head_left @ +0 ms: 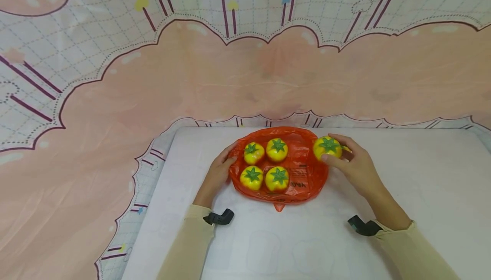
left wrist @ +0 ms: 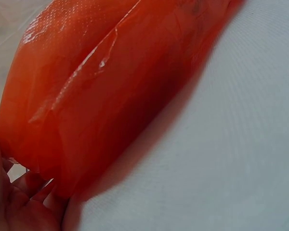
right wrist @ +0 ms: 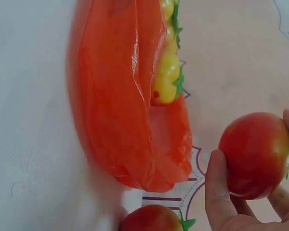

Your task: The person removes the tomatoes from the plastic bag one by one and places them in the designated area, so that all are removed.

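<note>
A red plastic bag (head_left: pixel 303 192) lies spread open on the white table, its rim rolled into an oval. Several yellow-and-red tomatoes (head_left: pixel 277 179) with green star-shaped tops sit in its left part. My left hand (head_left: pixel 219 171) holds the bag's left edge, thumb over the rim; the left wrist view shows the fingers against the red plastic (left wrist: pixel 111 96). My right hand (head_left: pixel 356 167) grips another tomato (head_left: pixel 327 147) at the bag's right rim. In the right wrist view, this tomato (right wrist: pixel 256 155) is held between fingers and thumb, apart from the bag.
One more tomato (right wrist: pixel 151 219) shows at the bottom of the right wrist view, just outside the bag; in the head view the right hand mostly hides it. A patterned pink cloth (head_left: pixel 268 79) hangs behind the white table (head_left: pixel 422 194). Dark camera mounts (head_left: pixel 219 217) sit on both wrists.
</note>
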The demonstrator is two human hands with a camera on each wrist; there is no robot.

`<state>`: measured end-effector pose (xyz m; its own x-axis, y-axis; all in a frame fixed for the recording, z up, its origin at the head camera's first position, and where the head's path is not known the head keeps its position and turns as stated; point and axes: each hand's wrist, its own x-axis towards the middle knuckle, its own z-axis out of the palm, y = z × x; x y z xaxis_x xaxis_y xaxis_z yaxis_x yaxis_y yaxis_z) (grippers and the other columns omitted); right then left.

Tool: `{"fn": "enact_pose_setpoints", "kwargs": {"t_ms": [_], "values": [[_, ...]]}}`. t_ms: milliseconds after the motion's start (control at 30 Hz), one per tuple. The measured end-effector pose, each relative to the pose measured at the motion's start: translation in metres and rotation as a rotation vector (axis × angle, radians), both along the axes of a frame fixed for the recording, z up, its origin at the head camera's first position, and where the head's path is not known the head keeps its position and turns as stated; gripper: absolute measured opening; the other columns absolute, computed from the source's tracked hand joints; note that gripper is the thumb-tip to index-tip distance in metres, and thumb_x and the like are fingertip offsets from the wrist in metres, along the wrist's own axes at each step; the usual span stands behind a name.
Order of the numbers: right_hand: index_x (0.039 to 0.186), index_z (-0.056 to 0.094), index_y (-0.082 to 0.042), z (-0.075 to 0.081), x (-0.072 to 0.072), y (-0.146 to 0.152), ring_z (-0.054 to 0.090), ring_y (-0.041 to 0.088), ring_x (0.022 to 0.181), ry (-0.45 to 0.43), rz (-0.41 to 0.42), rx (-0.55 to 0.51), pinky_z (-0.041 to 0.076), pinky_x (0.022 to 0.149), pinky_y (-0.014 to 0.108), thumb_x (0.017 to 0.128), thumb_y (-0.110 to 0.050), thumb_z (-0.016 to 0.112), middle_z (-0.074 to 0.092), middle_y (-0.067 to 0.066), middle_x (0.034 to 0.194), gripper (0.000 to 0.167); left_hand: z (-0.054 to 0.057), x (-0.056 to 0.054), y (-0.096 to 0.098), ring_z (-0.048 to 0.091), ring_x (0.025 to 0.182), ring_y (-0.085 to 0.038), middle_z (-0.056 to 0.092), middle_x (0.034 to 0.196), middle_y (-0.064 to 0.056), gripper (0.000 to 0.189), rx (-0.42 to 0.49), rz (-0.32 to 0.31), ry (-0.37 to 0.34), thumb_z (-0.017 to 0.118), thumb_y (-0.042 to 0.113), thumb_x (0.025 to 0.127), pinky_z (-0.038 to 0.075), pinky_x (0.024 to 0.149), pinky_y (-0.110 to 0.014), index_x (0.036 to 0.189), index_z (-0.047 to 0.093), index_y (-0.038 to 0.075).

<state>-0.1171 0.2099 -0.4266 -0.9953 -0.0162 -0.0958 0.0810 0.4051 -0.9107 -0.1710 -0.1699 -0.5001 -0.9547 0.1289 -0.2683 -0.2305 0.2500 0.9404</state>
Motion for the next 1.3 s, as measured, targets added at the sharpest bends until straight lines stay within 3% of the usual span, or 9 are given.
{"fn": "enact_pose_setpoints", "kwargs": {"t_ms": [400, 867, 1300], "values": [[0.156, 0.040, -0.025, 0.005, 0.000, 0.010, 0.044, 0.044, 0.138, -0.019, -0.040, 0.027, 0.052, 0.080, 0.009, 0.094, -0.044, 0.072, 0.037, 0.012, 0.157, 0.073, 0.002, 0.000, 0.000, 0.032, 0.153, -0.020, 0.038, 0.163, 0.012, 0.045, -0.015, 0.004, -0.015, 0.049, 0.027, 0.106, 0.037, 0.121, -0.046, 0.144, 0.049, 0.051], [0.156, 0.040, -0.023, 0.003, 0.006, 0.019, 0.044, 0.041, 0.135, -0.015, -0.076, 0.017, 0.050, 0.081, 0.006, 0.095, -0.045, 0.070, 0.037, 0.012, 0.156, 0.072, 0.004, 0.001, 0.001, 0.039, 0.148, -0.020, 0.040, 0.161, 0.014, 0.044, 0.009, 0.011, -0.022, 0.050, 0.027, 0.106, 0.046, 0.115, -0.044, 0.142, 0.051, 0.052], [0.157, 0.038, -0.026, 0.005, 0.013, 0.030, 0.042, 0.042, 0.137, -0.022, -0.094, 0.020, 0.049, 0.081, 0.005, 0.095, -0.049, 0.067, 0.034, 0.014, 0.157, 0.072, 0.001, 0.001, 0.000, 0.034, 0.152, -0.020, 0.039, 0.162, 0.012, 0.044, 0.000, 0.007, -0.005, 0.050, 0.027, 0.106, 0.039, 0.119, -0.047, 0.144, 0.051, 0.050]]}}
